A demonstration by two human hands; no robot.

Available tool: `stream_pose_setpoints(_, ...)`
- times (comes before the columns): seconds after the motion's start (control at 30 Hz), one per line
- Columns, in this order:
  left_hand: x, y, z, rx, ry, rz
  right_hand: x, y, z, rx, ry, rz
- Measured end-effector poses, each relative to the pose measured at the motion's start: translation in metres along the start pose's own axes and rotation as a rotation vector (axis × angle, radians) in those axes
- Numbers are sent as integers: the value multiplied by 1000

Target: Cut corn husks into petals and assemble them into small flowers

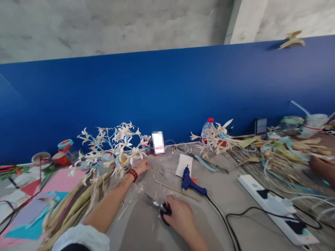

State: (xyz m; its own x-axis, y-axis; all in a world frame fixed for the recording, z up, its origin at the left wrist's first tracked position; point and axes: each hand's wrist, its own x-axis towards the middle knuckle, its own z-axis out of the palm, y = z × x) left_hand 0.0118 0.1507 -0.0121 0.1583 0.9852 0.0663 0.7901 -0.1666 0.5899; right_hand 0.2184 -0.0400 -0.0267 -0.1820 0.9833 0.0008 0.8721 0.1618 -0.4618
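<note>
My right hand is closed around the black handles of a pair of scissors, whose blades point away to the left over the table. My left hand, with a red bead bracelet at the wrist, reaches forward beside a bunch of pale dried-husk flowers on light-blue stems. Its fingers look curled together near the tabletop; what they hold, if anything, is too small to make out. A thin wooden stick lies beyond the scissors, among small pale scraps.
A blue glue gun rests near a white pad. A white power strip with cables lies right, near dried husks. Coloured paper covers the left. Another person's hand shows far right. A blue partition stands behind.
</note>
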Motion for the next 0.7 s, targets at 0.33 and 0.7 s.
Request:
stream_pose_setpoints(0.33,-6,6,-7,-126,125,127,0,-1,1,-16,4,11)
stream_pose_setpoints(0.7,-120,-21,-44,-159,99,132,0,5,3,-18,54,16)
